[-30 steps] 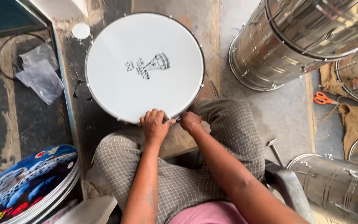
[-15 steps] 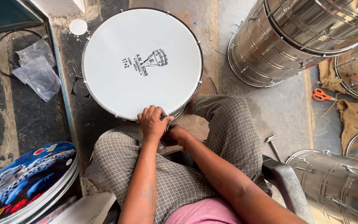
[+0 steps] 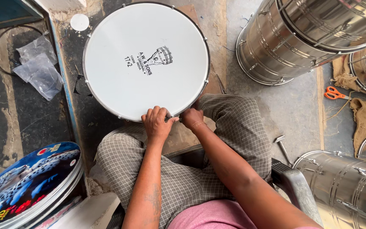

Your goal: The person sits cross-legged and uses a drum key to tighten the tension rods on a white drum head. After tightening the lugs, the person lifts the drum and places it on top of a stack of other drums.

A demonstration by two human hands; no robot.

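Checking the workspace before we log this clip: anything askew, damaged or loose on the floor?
Nothing looks damaged. The white drum lies flat, both hands at its near rim: left hand, right hand. Loose on the floor: orange scissors, a small hammer, and crumpled plastic bags. Clutter, not a spill.

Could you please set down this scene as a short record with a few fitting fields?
setting: workshop floor, seen from above; the person sits with knees apart
left hand: rests on the near rim of the white drum
right hand: at the same rim, just beside the left hand; what it grips is hidden
drum: head up, black printed mark near its middle
to the right: steel drum shells, orange scissors, small hammer
to the left: printed drumheads, plastic bags
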